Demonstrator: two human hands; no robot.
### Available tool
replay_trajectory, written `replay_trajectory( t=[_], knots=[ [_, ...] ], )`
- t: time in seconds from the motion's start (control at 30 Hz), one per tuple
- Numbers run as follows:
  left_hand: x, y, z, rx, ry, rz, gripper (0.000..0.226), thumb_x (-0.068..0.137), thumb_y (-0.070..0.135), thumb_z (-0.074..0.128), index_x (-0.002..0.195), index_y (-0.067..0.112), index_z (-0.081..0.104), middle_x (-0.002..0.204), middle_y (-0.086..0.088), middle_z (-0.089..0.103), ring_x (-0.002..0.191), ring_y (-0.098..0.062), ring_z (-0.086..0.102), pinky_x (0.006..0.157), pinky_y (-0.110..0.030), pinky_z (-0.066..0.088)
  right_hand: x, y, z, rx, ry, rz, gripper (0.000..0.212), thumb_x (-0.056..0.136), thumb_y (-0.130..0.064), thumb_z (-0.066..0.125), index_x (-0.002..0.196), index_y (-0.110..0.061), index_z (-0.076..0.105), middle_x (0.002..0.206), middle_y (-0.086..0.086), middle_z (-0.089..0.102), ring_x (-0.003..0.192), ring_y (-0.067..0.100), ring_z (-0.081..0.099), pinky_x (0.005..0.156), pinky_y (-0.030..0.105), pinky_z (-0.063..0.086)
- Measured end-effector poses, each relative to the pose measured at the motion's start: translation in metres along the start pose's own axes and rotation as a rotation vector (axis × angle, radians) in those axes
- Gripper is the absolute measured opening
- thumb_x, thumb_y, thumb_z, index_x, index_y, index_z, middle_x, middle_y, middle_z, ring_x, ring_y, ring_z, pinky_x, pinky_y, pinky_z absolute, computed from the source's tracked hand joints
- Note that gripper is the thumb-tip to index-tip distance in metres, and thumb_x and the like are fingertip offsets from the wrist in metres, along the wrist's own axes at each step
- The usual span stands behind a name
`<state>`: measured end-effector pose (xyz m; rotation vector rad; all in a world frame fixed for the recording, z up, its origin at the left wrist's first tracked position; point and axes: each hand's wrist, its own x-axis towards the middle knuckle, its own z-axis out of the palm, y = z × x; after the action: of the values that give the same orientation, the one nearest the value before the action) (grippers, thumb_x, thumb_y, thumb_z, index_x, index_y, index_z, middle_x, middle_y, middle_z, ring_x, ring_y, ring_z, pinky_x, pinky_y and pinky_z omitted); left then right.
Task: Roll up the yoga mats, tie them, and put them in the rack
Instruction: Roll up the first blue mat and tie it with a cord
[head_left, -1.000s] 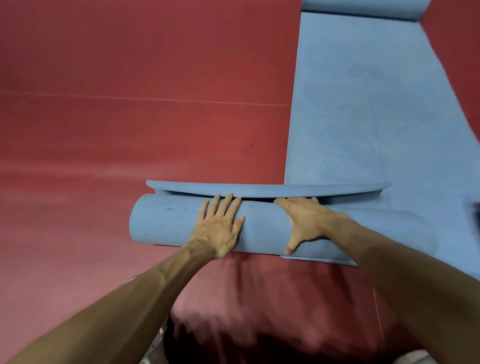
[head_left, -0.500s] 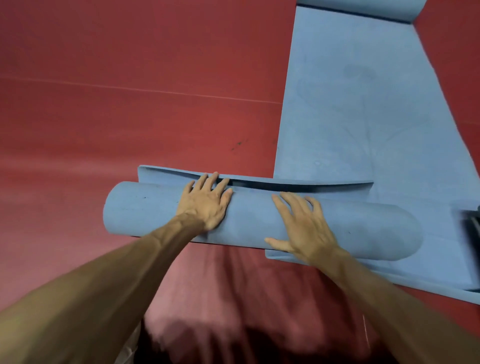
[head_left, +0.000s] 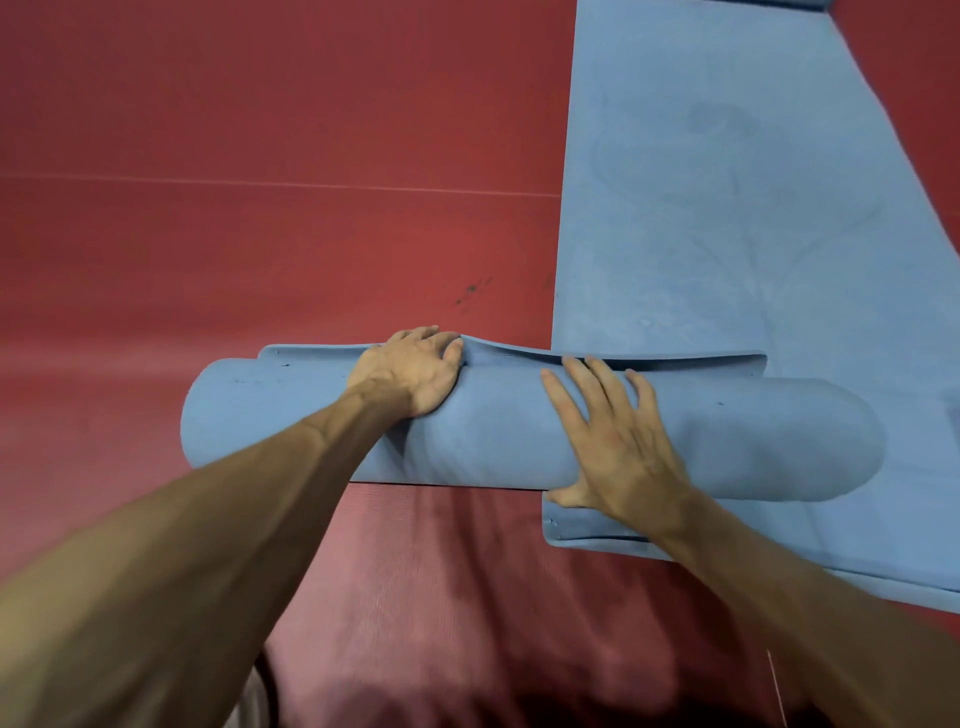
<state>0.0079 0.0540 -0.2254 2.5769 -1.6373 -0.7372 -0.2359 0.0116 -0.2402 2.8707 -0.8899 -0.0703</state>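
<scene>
A rolled blue yoga mat (head_left: 727, 436) lies crosswise on the red floor in front of me. Its loose end flap (head_left: 649, 359) shows just behind the roll. My left hand (head_left: 410, 371) sits on top of the roll near its middle, fingers curled over the far side and pinching the flap, which bulges upward there. My right hand (head_left: 613, 436) lies flat on the roll with fingers spread and straight, thumb at the roll's near lower edge. A second blue yoga mat (head_left: 753, 182) lies unrolled on the right, running away from me, with the roll's right part resting on it.
Red floor matting (head_left: 260, 208) covers the ground to the left and behind the roll, with a thin pale seam line across it. The flat mat's near corner (head_left: 561, 530) pokes out under my right wrist. No rack or tie is in view.
My left hand slid forward over the roll's top and now grips the flap edge. My right hand stayed flat on the roll. The roll moved slightly away from me.
</scene>
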Motion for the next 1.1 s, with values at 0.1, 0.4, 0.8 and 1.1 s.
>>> replay_trajectory(
  t=[0.1,0.4,0.8,1.1],
  knots=[
    [0.002,0.002,-0.005,-0.019,0.001,0.008,0.052,0.100,0.043,0.013,0.142,0.030,0.039,0.151,0.006,0.036,0.137,-0.019,0.033,0.111,-0.043,0.026,0.002,0.008,-0.001,-0.081,-0.009,-0.115,0.132,0.039,-0.070,0.080,0.144,-0.004,0.034,0.142,0.018,0.041,0.131,0.036,0.042,0.102,0.059,0.037],
    [-0.012,0.005,-0.004,0.051,0.131,0.024,0.049,0.100,0.036,0.013,0.123,0.026,0.055,0.124,-0.001,0.062,0.115,-0.022,0.053,0.102,-0.041,0.026,0.021,0.010,-0.008,0.025,-0.094,-0.049,0.124,0.027,-0.055,0.079,0.136,-0.010,0.040,0.128,0.019,0.053,0.114,0.032,0.054,0.092,0.049,0.043],
    [-0.099,0.000,0.031,0.135,0.134,0.076,0.044,0.103,0.038,0.016,0.136,0.027,0.044,0.138,0.008,0.050,0.128,-0.016,0.042,0.109,-0.032,0.021,-0.018,-0.010,-0.022,0.065,-0.178,-0.144,0.119,0.033,-0.067,0.074,0.133,-0.010,0.045,0.113,0.011,0.056,0.100,0.026,0.057,0.081,0.044,0.045],
    [-0.099,0.004,0.039,0.203,0.200,0.052,0.068,0.090,0.044,-0.003,0.140,0.029,0.039,0.143,0.007,0.045,0.134,-0.014,0.036,0.113,-0.034,0.021,0.000,-0.004,-0.024,0.365,-0.080,0.152,0.090,0.077,-0.080,0.004,0.137,-0.027,0.046,0.128,-0.006,0.050,0.119,0.016,0.045,0.099,0.033,0.028]
  ],
)
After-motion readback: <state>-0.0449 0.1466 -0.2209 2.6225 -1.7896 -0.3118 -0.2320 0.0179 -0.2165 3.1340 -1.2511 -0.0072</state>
